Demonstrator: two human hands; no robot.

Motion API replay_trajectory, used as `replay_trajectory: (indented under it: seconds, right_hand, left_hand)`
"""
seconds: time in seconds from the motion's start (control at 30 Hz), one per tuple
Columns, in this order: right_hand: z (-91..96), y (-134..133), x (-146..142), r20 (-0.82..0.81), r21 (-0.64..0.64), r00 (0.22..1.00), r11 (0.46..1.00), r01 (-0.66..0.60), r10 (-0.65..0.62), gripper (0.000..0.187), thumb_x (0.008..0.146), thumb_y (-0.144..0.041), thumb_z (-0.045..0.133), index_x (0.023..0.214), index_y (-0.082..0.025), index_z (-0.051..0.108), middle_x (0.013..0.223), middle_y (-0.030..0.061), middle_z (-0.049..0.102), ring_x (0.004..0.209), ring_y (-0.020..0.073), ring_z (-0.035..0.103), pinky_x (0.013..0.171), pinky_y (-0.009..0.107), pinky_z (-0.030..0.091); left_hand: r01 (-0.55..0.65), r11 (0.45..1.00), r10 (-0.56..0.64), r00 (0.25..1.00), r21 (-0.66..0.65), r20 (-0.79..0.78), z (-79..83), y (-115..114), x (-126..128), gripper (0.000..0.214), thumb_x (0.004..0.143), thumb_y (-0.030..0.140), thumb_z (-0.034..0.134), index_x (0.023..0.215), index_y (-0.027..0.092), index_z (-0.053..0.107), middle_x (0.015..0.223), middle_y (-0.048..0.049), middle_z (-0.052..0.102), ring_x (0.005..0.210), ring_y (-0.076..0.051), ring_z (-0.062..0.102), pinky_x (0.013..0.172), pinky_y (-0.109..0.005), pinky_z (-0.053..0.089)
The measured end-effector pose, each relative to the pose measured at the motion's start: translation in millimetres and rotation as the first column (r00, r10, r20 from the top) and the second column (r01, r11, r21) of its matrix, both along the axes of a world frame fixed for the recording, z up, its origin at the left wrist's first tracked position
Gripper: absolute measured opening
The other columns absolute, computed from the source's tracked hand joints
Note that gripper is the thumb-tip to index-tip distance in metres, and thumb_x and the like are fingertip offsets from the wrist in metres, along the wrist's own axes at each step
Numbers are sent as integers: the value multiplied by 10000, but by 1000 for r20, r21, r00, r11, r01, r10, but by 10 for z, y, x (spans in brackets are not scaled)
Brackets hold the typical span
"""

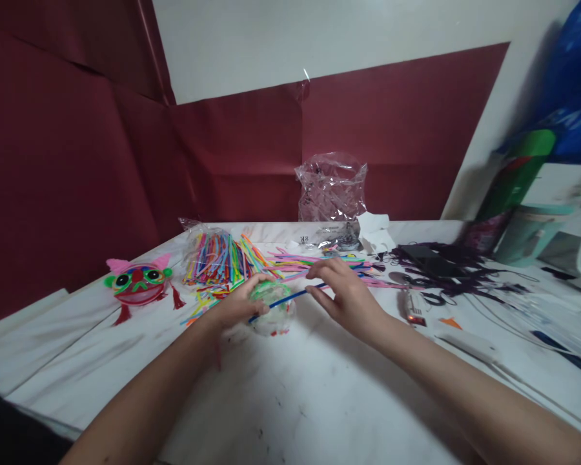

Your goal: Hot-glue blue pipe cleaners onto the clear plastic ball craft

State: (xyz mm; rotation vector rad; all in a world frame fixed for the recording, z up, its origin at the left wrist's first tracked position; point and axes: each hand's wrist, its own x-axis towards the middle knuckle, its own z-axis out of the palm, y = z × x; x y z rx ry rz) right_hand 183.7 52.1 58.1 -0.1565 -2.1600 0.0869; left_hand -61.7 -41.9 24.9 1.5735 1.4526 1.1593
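My left hand (239, 303) is curled round a small clear plastic ball (274, 310) with coloured bits on it, resting on the white table (290, 400). A blue pipe cleaner (290, 298) lies across the ball and reaches to my right hand (341, 290), whose fingertips pinch its far end. Just behind both hands spreads a heap of coloured pipe cleaners (232, 258), partly in a clear bag.
A red and pink craft face with green eyes (138, 283) sits at the left. A crumpled clear bag (332, 187) stands at the back. Dark purple strands (440, 268), a glue gun (411, 307), a teal cup (530, 232) and cables lie at the right.
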Motion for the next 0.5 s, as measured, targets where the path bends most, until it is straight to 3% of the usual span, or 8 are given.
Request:
replay_trajectory:
  seconds: [0.1, 0.27, 0.4, 0.5]
  right_hand:
    - [94, -4, 60, -96, -73, 993, 996, 58, -65, 122, 891, -197, 510, 773, -215, 483, 751, 46, 572, 729, 204, 547, 658, 313, 441]
    - [152, -27, 91, -99, -256, 991, 965, 61, -89, 155, 896, -244, 472, 746, -225, 439, 670, 2, 530, 603, 160, 493, 573, 269, 379]
    - [181, -24, 93, -121, -436, 992, 900, -10, -47, 195, 901, -323, 450, 733, -229, 430, 640, -19, 490, 580, 149, 459, 560, 264, 360]
    - [224, -16, 111, -182, -565, 983, 817, -115, 13, 256, 900, -406, 472, 723, -223, 451, 662, -17, 497, 617, 147, 466, 593, 266, 370]
  left_hand:
    - [1, 1000, -3, 992, 14, 130, -51, 31, -31, 586, 595, 194, 691, 1158, 221, 531, 1077, -24, 591, 970, -238, 550, 768, -274, 416]
    - [-40, 999, 35, 918, 4, 396, -104, 74, -13, 589, 552, 184, 667, 1127, 224, 547, 1128, -42, 601, 900, -206, 570, 688, -252, 423]
    - [-44, 999, 33, 871, 12, 490, -138, 78, -17, 605, 547, 204, 666, 1141, 214, 551, 1172, -71, 597, 899, -218, 592, 628, -249, 449]
    - [-25, 999, 10, 843, 21, 537, -165, 79, -38, 605, 554, 224, 671, 1146, 210, 551, 1155, -79, 610, 865, -217, 613, 609, -253, 471]
